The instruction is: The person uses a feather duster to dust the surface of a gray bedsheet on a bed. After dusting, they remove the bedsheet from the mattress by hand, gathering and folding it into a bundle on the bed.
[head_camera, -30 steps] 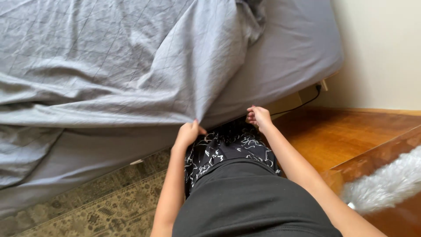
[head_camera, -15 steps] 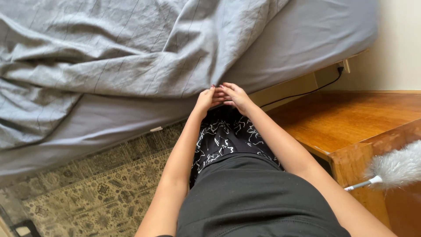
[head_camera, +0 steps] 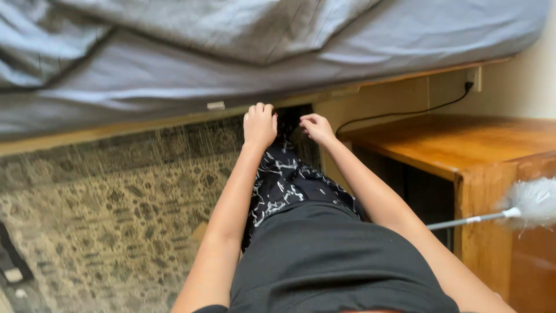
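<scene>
Both hands low beside the grey-sheeted mattress [head_camera: 174, 81]: left hand [head_camera: 259, 124] curled shut, right hand [head_camera: 315, 127] loosely pinched, both empty-looking. Crumpled grey top sheet [head_camera: 202, 26] lies bunched above, unsmoothed.

A single head-worn view is given, aimed steeply down and forward over the wearer's torso toward the bed edge [head_camera: 174, 124], rug [head_camera: 104, 197] and wooden side table [head_camera: 463, 142], seen close up.
</scene>
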